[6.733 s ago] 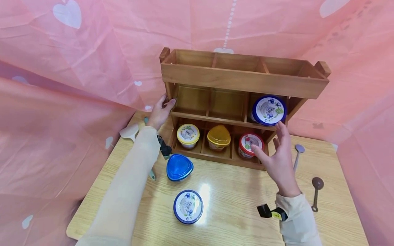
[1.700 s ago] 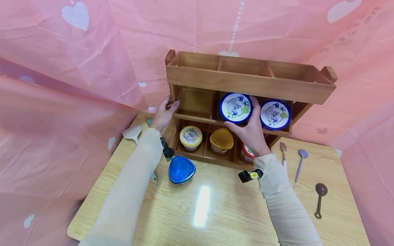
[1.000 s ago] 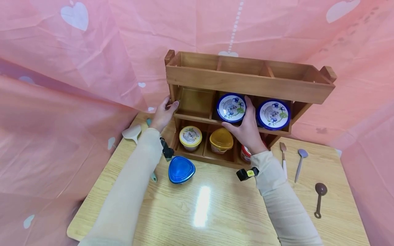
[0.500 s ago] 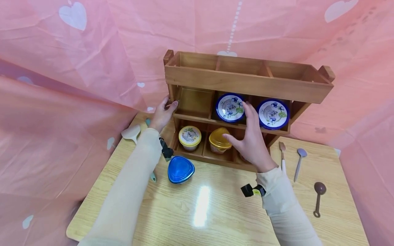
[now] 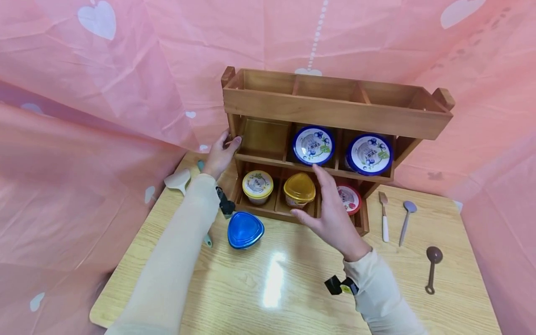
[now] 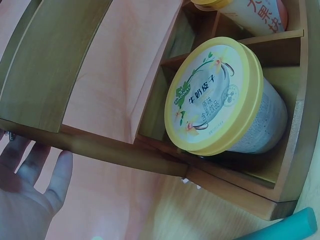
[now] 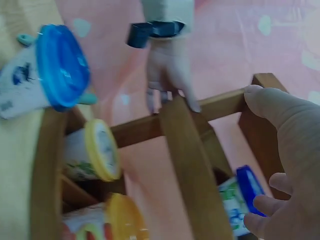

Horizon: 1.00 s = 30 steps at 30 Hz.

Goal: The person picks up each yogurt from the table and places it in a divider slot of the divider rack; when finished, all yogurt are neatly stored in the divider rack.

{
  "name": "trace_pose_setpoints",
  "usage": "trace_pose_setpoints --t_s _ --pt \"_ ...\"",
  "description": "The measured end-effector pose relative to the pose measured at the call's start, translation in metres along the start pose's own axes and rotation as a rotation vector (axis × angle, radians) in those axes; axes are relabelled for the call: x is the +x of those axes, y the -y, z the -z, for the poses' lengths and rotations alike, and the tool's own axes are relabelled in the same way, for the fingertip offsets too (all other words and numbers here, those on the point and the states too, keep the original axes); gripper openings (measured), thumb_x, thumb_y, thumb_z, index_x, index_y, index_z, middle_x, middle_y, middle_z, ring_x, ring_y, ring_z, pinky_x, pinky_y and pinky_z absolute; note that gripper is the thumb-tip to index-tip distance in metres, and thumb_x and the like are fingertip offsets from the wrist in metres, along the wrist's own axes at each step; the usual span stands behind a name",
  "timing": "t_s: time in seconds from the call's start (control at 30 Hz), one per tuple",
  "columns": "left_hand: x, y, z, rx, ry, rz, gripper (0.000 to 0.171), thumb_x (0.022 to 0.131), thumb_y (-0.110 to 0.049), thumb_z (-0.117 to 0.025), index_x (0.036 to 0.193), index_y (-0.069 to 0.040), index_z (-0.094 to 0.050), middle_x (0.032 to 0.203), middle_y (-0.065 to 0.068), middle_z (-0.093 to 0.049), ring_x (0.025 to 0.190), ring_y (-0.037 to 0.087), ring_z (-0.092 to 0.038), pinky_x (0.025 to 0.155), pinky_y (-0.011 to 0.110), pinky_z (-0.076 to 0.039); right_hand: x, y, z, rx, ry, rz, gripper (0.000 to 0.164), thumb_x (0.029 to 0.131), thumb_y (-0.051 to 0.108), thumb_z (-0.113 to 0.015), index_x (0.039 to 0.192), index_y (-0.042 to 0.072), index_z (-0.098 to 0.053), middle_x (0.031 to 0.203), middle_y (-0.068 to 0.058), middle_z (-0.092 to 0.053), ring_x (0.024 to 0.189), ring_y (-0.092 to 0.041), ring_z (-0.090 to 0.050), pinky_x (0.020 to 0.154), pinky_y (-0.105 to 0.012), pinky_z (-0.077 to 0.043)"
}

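At the left upright of the three-tier wooden shelf [image 5: 331,106], my left hand [image 5: 222,156] grips the side, fingers behind and thumb in front. My right hand [image 5: 337,225] is in front of the lower tier, fingers spread and holding nothing. Just beyond its fingertips, a round blue-lidded tub [image 5: 314,145] sits in the middle tier's centre compartment. Another blue-lidded tub [image 5: 369,155] fills the compartment to its right. Below are a yellow-lidded tub [image 5: 257,184], an amber-lidded tub [image 5: 299,187] and a red-lidded tub [image 5: 350,199] partly hidden by my right hand.
A tub with a blue rounded-triangle lid [image 5: 245,230] stands on the table before the shelf. On the right lie a fork [image 5: 384,216], a grey-purple spoon [image 5: 406,221] and a brown spoon [image 5: 433,270]. A pale spatula [image 5: 177,180] lies left. Pink cloth [image 5: 125,93] hangs behind.
The round blue-lidded tub from the table now sits in the centre compartment. My right hand has let go of it and drawn back towards the front. My left hand stays on the shelf.
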<state>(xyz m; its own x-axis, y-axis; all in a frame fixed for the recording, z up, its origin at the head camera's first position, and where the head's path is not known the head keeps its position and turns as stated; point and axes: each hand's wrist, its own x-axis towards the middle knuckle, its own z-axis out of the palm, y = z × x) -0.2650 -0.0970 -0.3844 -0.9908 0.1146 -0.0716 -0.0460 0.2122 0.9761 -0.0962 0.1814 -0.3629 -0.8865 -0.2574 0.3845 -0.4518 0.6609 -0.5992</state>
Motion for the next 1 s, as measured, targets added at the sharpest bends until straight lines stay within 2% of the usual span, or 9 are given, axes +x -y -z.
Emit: trace_pose_setpoints --t_s 0.07,0.13,0.3,0.53,0.77,1.0 --pt "0.007 0.01 0.0 0.003 -0.008 -0.014 0.066 0.1 -0.046 -0.051 0.157 -0.028 -0.025 0.156 0.007 -0.038 0.144 0.025 -0.037 0.117 0.043 -0.036 -0.008 -0.002 -0.007 0.004 0.018 -0.007 0.106 0.078 0.022 -0.086 0.158 0.011 -0.016 0.16 -0.014 -0.025 0.147 -0.032 -0.027 0.117 -0.056 -0.028" --pt "0.009 0.012 -0.001 0.007 -0.015 -0.031 0.065 0.1 -0.046 -0.052 0.157 -0.028 -0.026 0.154 0.007 -0.041 0.142 0.025 -0.039 0.116 0.042 -0.037 -0.017 -0.005 -0.016 0.013 0.042 -0.02 0.106 0.078 0.023 -0.085 0.158 0.011 -0.017 0.16 -0.014 -0.025 0.147 -0.032 -0.028 0.117 -0.055 -0.029" --pt "0.008 0.013 -0.001 0.005 -0.027 -0.064 0.064 0.1 -0.044 -0.052 0.157 -0.026 -0.028 0.151 0.01 -0.044 0.14 0.026 -0.042 0.115 0.041 -0.038 -0.04 -0.015 -0.042 0.059 0.138 -0.086 0.102 0.081 0.026 -0.083 0.158 0.018 -0.016 0.159 -0.012 -0.028 0.146 -0.03 -0.03 0.115 -0.055 -0.032" --pt "0.008 0.012 -0.001 0.015 -0.024 -0.053 0.065 0.1 -0.045 -0.052 0.157 -0.026 -0.027 0.153 0.007 -0.042 0.141 0.024 -0.041 0.115 0.041 -0.038 -0.066 -0.025 -0.074 0.121 0.219 -0.135 0.101 0.082 0.027 -0.082 0.158 0.015 -0.018 0.159 -0.011 -0.029 0.145 -0.032 -0.032 0.115 -0.055 -0.033" --pt "0.008 0.012 -0.001 0.019 -0.025 -0.054 0.064 0.1 -0.045 -0.052 0.157 -0.027 -0.027 0.153 0.007 -0.042 0.141 0.024 -0.041 0.115 0.04 -0.038 -0.073 -0.031 -0.095 0.279 0.245 -0.194 0.097 0.081 0.019 -0.083 0.156 0.014 -0.022 0.157 -0.013 -0.034 0.143 -0.033 -0.037 0.113 -0.055 -0.036" --pt "0.008 0.012 0.0 0.027 -0.019 -0.047 0.065 0.1 -0.046 -0.051 0.157 -0.027 -0.026 0.155 0.006 -0.04 0.142 0.024 -0.04 0.116 0.041 -0.037 -0.069 -0.032 -0.115 0.396 0.26 -0.222 0.097 0.082 0.016 -0.081 0.157 0.012 -0.019 0.156 -0.017 -0.035 0.144 -0.034 -0.036 0.111 -0.058 -0.037"
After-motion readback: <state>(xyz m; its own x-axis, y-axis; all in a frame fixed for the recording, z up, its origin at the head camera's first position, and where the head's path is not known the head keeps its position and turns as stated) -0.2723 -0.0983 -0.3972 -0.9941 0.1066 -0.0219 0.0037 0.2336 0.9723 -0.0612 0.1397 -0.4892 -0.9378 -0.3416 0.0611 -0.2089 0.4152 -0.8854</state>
